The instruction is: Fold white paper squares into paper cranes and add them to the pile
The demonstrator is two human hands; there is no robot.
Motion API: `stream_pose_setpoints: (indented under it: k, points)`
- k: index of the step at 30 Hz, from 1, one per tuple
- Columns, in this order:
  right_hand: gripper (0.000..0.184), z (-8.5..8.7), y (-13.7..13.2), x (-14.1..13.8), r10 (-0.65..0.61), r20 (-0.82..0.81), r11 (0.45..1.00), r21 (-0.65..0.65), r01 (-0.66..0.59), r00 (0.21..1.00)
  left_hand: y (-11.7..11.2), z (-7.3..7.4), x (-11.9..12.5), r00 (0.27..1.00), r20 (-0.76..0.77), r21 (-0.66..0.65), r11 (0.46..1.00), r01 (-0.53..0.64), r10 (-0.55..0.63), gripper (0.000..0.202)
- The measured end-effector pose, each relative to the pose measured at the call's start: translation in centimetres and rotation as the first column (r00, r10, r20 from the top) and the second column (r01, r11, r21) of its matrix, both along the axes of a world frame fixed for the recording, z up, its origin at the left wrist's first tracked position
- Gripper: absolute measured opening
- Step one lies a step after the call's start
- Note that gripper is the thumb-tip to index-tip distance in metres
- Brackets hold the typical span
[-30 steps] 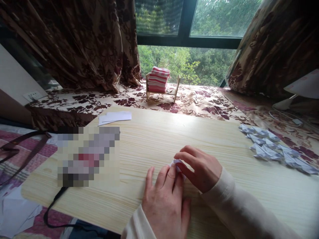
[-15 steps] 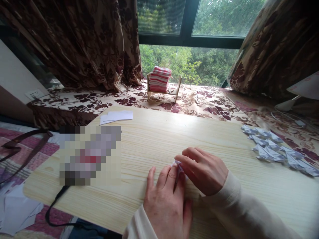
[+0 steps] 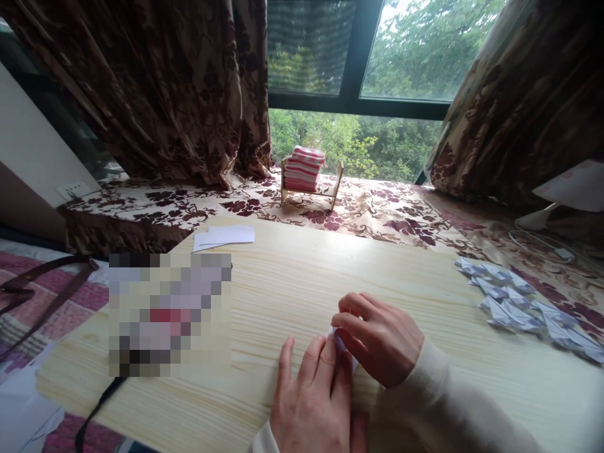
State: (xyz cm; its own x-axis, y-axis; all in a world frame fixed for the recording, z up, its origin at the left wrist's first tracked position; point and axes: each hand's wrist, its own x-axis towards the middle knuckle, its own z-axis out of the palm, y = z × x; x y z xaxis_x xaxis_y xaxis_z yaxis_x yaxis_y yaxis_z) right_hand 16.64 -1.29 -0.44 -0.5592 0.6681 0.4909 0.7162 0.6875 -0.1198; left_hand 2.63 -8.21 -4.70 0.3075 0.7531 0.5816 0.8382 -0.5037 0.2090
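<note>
A small folded piece of white paper [image 3: 331, 331] lies on the wooden table, mostly covered by fingers. My left hand [image 3: 311, 396] holds it down against the tabletop, with its fingers stretched forward and the fingertips on the paper. From the right, my right hand [image 3: 384, 340] bends over the same paper, its fingers curled and pinching the far end near my left fingertips. How the paper is folded is hidden. Several folded white paper pieces [image 3: 512, 305] sit in a cluster at the table's right edge.
Flat white paper strips [image 3: 224, 236] lie at the table's [image 3: 264, 289] far left. A blurred-out object [image 3: 174, 308] with a black cord [image 3: 101, 406] is at the left. Beyond stands a small rack with striped cloths [image 3: 304, 170]. White paper [image 3: 28, 409] rests below, left.
The view has tilted up a little, so the scene sits lower. Both hands stay at the folded paper; my right fingers have shifted slightly and curl more at its far end.
</note>
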Motion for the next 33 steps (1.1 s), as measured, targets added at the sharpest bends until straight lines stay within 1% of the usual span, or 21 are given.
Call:
stream_pose_setpoints:
  k: [2,7,10,13,15,17,19,21,22,24,27,30,33]
  points:
    - [0.016,0.4,0.0,0.5,0.010,-0.039,0.998,-0.066,-0.013,0.999,0.2,-0.4,-0.1,1.000,-0.015,0.028,1.000,0.002,-0.002,0.037]
    - [0.016,1.2,0.0,2.3,0.018,-0.134,0.977,-0.206,-0.046,0.991,0.4,-1.4,-0.5,0.990,-0.141,0.055,0.998,0.008,-0.001,0.040]
    - [0.021,0.8,-0.1,2.5,0.014,-0.153,0.959,-0.276,-0.056,0.988,0.6,-1.6,-0.3,0.986,-0.167,0.058,0.998,-0.008,0.018,0.044]
    - [0.025,-0.1,-0.4,2.3,0.002,-0.177,0.947,-0.315,-0.059,0.984,0.9,-1.6,0.2,0.991,-0.123,0.096,0.995,-0.030,0.042,0.042]
    - [0.027,-0.5,-0.6,2.3,-0.012,-0.188,0.943,-0.330,-0.051,0.982,1.2,-1.6,0.5,0.996,-0.060,0.168,0.984,-0.056,0.066,0.030]
    - [0.028,-0.8,-0.7,2.4,-0.023,-0.196,0.938,-0.344,-0.047,0.980,1.5,-1.7,0.5,0.996,-0.011,0.276,0.958,-0.077,0.084,0.018]
    - [0.030,-0.8,-0.7,2.6,-0.015,-0.203,0.930,-0.362,-0.061,0.979,1.6,-1.7,0.0,0.997,-0.010,0.386,0.920,-0.063,0.072,0.018]
    - [0.029,-0.9,-0.8,2.6,0.016,-0.210,0.920,-0.379,-0.096,0.978,1.5,-1.6,-0.6,0.998,-0.039,0.445,0.895,-0.019,0.041,0.019]
    - [0.027,-0.9,-0.8,2.5,0.032,-0.216,0.916,-0.383,-0.115,0.976,1.4,-1.5,-1.0,0.998,-0.056,0.449,0.893,0.002,0.026,0.019]
    - [0.022,-0.9,-0.9,2.2,0.050,-0.238,0.912,-0.384,-0.141,0.970,1.1,-1.2,-1.5,0.998,-0.068,0.419,0.908,0.022,0.008,0.017]
    - [0.019,-0.8,-1.2,1.8,0.034,-0.260,0.909,-0.392,-0.138,0.965,0.9,-0.9,-1.8,0.998,-0.062,0.367,0.930,0.029,-0.006,0.016]
    - [0.025,-0.8,-1.5,1.7,-0.007,-0.200,0.905,-0.419,-0.079,0.980,1.0,-1.0,-1.6,0.999,-0.048,0.345,0.938,0.025,-0.009,0.014]
    - [0.031,-1.0,-1.6,1.6,-0.036,-0.106,0.911,-0.412,-0.011,0.994,0.9,-1.3,-1.6,1.000,-0.025,0.359,0.933,0.016,-0.008,0.016]
